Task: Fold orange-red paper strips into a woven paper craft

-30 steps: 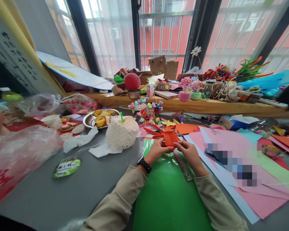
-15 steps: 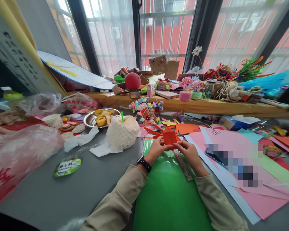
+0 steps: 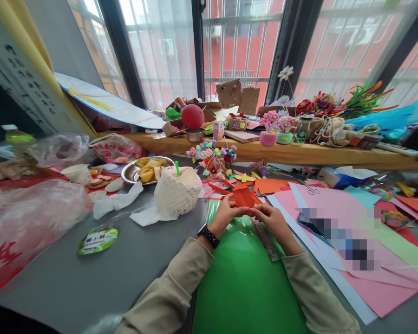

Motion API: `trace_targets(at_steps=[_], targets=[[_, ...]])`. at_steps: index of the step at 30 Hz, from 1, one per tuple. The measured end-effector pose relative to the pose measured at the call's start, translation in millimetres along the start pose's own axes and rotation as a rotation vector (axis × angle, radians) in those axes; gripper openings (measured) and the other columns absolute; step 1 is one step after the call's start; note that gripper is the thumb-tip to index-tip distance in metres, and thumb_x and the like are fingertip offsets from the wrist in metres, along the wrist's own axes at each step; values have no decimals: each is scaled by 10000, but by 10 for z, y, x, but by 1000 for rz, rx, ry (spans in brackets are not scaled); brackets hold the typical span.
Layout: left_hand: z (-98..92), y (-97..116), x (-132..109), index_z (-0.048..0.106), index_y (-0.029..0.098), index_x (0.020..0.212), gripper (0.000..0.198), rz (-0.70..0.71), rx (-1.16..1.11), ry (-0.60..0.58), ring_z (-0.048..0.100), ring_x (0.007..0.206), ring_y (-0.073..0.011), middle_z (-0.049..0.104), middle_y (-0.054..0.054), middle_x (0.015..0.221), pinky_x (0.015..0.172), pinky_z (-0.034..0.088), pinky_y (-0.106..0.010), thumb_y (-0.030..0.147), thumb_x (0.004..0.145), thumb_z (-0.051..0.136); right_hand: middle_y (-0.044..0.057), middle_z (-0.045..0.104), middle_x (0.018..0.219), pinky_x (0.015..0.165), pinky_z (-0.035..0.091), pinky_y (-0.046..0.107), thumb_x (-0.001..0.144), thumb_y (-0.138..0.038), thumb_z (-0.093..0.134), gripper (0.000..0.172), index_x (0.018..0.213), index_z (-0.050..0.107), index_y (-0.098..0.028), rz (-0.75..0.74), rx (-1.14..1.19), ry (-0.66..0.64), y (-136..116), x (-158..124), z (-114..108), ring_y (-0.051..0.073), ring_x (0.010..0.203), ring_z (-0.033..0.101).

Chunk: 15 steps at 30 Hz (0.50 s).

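Note:
A piece of folded orange paper [image 3: 244,197] is held up between my two hands, over the far end of a glossy green sheet [image 3: 247,287]. My left hand [image 3: 226,215] is closed on its left and lower edge, thumb in front. At the lower right corner, my right hand [image 3: 270,220] pinches the paper, its fingertips close to the left thumb. A narrow ruler-like strip with a red and white pattern [image 3: 264,239] lies on the green sheet beneath my right hand. More orange paper [image 3: 270,186] lies behind the hands.
Left of my hands stand a coconut in white netting [image 3: 177,192] with a green straw and a metal bowl [image 3: 123,174] of bananas. Pink paper [image 3: 379,292] and a phone [image 3: 311,225] lie to the right. Pompom flowers [image 3: 212,155] stand behind. A plastic bag [image 3: 38,218] lies far left.
The orange paper has tilted and shifted slightly left. My right fingertips have moved a little left, closer to my left thumb. At the far left edge, another person's hand has moved.

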<state>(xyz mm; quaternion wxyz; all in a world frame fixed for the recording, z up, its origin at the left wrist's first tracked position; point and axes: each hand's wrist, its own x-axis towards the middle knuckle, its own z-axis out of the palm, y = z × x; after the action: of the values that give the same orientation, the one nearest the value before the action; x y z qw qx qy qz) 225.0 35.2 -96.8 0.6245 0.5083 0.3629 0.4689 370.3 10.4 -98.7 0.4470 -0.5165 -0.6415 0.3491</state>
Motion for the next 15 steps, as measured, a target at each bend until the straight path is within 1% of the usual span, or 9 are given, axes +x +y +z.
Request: trace_targets(at_steps=[4, 11, 15], targets=[[11, 9, -5, 389, 116, 955, 562, -11, -1, 8, 535, 548, -108, 581, -69, 732, 496, 379, -209, 250, 494, 681, 27, 590, 600, 533, 389, 225, 664, -370, 513, 238, 648, 581, -142, -8, -43, -8, -1, 4, -1, 127, 550, 510], [-4, 6, -3, 392, 120, 966, 570, -23, -14, 11, 558, 609, -133, 589, -80, 755, 534, 397, -222, 233, 491, 686, 23, 598, 602, 525, 381, 218, 670, -368, 505, 237, 659, 590, -147, -32, -68, -7, 21, -2, 11, 127, 554, 517], [-14, 0, 2, 412, 122, 951, 549, -14, -14, 8, 564, 637, -140, 595, -86, 779, 557, 398, -227, 235, 490, 688, 23, 603, 618, 515, 378, 213, 678, -384, 489, 258, 669, 591, -146, -31, -62, -73, 6, -12, 28, 124, 555, 515]])
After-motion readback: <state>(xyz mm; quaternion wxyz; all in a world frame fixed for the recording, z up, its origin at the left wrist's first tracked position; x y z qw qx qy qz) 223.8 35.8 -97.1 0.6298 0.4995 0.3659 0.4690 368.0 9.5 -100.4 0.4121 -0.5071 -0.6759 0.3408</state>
